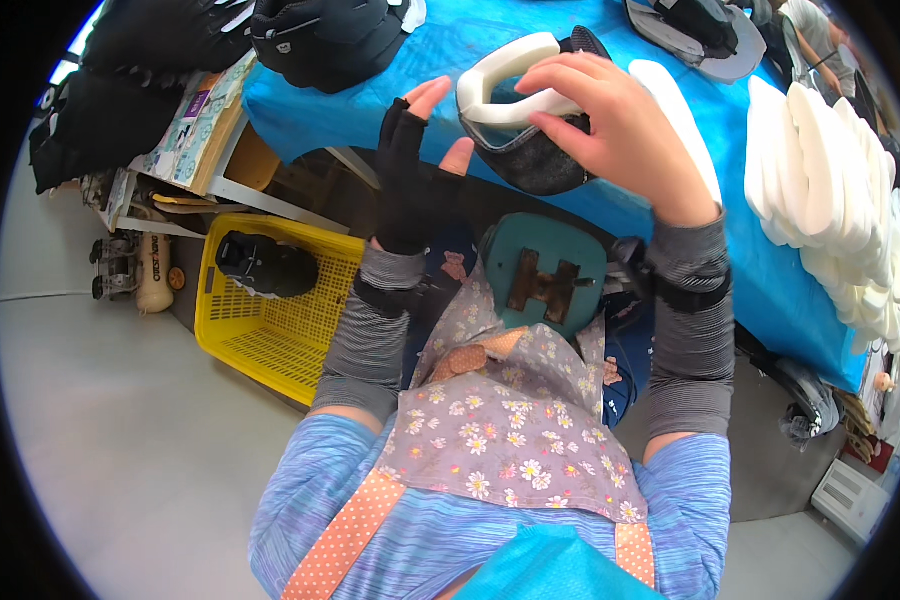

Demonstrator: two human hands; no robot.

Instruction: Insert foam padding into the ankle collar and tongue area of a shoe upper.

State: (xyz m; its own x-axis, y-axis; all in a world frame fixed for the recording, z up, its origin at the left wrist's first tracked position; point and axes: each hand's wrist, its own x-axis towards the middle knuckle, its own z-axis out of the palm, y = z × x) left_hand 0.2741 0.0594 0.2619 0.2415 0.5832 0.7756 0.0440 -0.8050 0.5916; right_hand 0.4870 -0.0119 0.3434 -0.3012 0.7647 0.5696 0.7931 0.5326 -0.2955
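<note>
My right hand [615,125] grips a shoe part [525,130], a dark grey upper with a white foam sole piece on it, held above the near edge of the blue-covered table [370,110]. My left hand [415,160], in a black fingerless glove, is raised beside it with fingers spread and holds nothing. Below both hands stands a teal metal stand [548,275] with a rusty H-shaped slot, right in front of my flowered apron.
A yellow plastic basket [270,330] on the floor at my left holds one black shoe upper [265,265]. White foam soles [830,170] are stacked at the table's right. More black uppers [330,35] lie at the table's far left. A small compressor [135,270] stands on the floor.
</note>
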